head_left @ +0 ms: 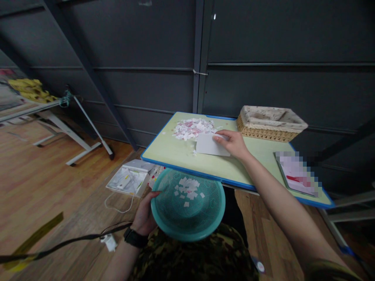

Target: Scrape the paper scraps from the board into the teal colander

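Left of the table (172,150), bare wooden floor lies open, with only a white box (129,179) on it just beside the table's near left corner. Below the table's near blue edge, a teal mesh bowl (189,218) has its far rim tucked just under that edge, with a few paper scraps (187,189) inside. On the table top, free green surface runs between the near edge and a pile of scraps (191,128) by the far edge. A wicker basket (271,124) stands at the table's far right corner and a notebook (295,173) lies near its right edge

The left hand (143,216), a dark watch (135,237) at its wrist, rises from below the table and curls round the bowl's left rim, thumb over the lip. The right hand (233,143) reaches over the table's middle, arm stretched, palm down, fingers closed on the right end of a white card (211,145)

The card sits low on the table just right of the pile, its long axis running across the table from left to right and its free left end pointing at the pile
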The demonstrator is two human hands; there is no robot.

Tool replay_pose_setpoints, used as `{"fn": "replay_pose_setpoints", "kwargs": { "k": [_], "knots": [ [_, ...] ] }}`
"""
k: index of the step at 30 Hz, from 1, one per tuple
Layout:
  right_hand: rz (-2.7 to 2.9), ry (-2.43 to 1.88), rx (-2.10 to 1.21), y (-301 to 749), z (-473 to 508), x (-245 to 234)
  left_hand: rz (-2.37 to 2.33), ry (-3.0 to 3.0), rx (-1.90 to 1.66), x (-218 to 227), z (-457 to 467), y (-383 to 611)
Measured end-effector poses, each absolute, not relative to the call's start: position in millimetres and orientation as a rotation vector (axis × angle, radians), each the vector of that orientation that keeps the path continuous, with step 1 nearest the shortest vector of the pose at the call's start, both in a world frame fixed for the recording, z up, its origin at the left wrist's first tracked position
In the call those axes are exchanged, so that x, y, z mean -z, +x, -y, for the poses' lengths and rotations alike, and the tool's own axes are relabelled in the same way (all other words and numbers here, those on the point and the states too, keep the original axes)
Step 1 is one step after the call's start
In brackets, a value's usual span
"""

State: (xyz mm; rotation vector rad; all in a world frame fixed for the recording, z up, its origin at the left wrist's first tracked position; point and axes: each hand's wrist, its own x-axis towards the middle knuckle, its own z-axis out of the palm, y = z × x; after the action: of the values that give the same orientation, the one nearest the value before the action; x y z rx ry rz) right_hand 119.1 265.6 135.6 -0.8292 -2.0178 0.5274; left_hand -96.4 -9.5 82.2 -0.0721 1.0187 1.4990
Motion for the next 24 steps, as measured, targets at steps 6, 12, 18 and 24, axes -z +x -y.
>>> {"fn": "replay_pose_setpoints", "kwargs": {
  "k": [6, 12, 18, 24],
  "knots": [
    [2.033, -0.805, -0.52, 124.0, -265.9, -142.1, -1.055, -0.053, -1.49, -78.6, 9.9, -98.4],
    [2.029, -0.81, -0.527, 124.6, -267.4, -144.3, -1.06, -0.056, -1.474, -81.1, 10.4, -97.4],
    [2.016, -0.834, -0.533, 123.7, -269.1, -142.1, -1.065, -0.065, -1.489, -81.7, 9.4, -96.6],
    [1.973, -0.898, -0.469, 123.1, -269.3, -141.1, -1.066, -0.061, -1.463, -83.6, 9.6, -95.7]
  ]
}}
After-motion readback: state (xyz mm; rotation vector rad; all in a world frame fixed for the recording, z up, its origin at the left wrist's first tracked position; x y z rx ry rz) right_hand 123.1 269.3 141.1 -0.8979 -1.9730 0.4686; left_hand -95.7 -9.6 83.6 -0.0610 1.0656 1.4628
